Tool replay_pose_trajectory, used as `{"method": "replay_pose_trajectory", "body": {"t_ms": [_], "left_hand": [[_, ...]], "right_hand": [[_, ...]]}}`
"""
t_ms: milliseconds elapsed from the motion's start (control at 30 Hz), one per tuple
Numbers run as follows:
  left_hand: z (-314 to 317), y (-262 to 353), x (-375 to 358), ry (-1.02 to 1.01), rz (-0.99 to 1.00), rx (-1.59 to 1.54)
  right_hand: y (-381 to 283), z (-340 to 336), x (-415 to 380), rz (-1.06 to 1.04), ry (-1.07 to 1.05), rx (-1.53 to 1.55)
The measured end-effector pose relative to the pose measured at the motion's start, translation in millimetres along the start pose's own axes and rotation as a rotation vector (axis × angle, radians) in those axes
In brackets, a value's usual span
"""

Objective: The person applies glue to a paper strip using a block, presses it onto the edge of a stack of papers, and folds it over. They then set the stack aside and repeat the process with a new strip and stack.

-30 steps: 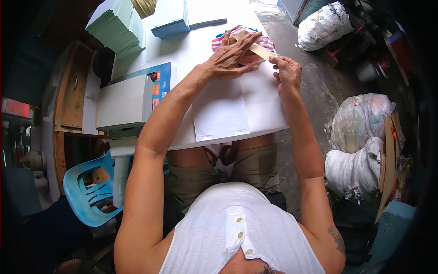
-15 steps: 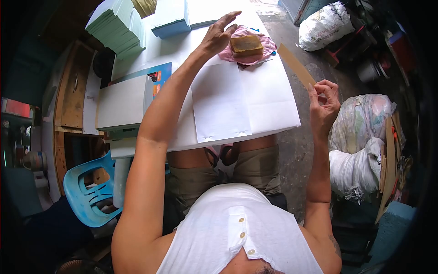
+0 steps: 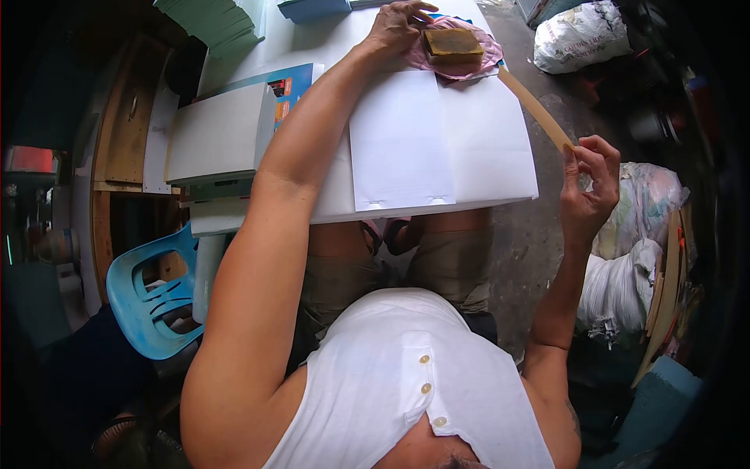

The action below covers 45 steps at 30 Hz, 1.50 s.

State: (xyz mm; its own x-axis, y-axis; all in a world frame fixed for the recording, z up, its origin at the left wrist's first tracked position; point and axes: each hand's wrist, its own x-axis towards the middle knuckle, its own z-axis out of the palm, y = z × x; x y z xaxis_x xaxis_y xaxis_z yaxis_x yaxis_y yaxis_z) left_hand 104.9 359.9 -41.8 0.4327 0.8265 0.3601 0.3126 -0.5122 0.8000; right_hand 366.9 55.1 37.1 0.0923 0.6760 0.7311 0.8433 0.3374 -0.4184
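My right hand (image 3: 591,184) pinches one end of a long flat brown strip (image 3: 539,112), held out past the table's right side. The strip slants up and left, its far end close to the pink cloth. My left hand (image 3: 400,25) is at the far side of the table with fingers stretched out, next to the cloth (image 3: 491,56). On that cloth rests a yellow-brown block (image 3: 453,43) with a darker top. A white paper sheet (image 3: 402,144) lies in front of me, below my left forearm, its near end at the table's front edge.
The white-covered table (image 3: 492,156) also bears a thick paper stack (image 3: 219,133) at left and pale green stacks (image 3: 215,23) behind. A blue plastic chair (image 3: 125,301) stands at lower left. Stuffed sacks (image 3: 582,39) and plastic bags (image 3: 652,191) lie on the floor at right.
The view has shifted, so the table sits higher in it. My left hand's fingers have come down beside the cloth. The strip's far end now shows nearer the cloth, still pinched in my right hand.
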Motion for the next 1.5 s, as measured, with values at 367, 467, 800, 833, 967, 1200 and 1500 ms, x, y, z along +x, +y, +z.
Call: {"method": "replay_pose_trajectory", "body": {"t_ms": [367,467,800,833,967,1200,1500], "left_hand": [[-56,124,-64,0.27,-0.071,0.18],[-47,160,-137,0.154,0.246,0.265],[1,154,-266,0.047,0.175,0.737],[1,152,-266,0.052,0.168,0.728],[1,149,-264,0.05,0.148,0.703],[-13,156,-280,0.187,0.235,0.53],[-26,198,-340,0.236,-0.7,-0.708]], "right_hand": [[-67,-54,12,-0.142,-0.425,0.338],[-78,-47,3,-0.013,-0.604,0.468],[-72,-20,-26,0.189,-0.823,0.586],[-73,-19,-26,0.183,-0.82,0.578],[-72,-13,-25,0.157,-0.815,0.565],[-67,-6,-23,0.213,-0.839,0.614],[-71,15,-52,0.926,-0.758,0.847]]}}
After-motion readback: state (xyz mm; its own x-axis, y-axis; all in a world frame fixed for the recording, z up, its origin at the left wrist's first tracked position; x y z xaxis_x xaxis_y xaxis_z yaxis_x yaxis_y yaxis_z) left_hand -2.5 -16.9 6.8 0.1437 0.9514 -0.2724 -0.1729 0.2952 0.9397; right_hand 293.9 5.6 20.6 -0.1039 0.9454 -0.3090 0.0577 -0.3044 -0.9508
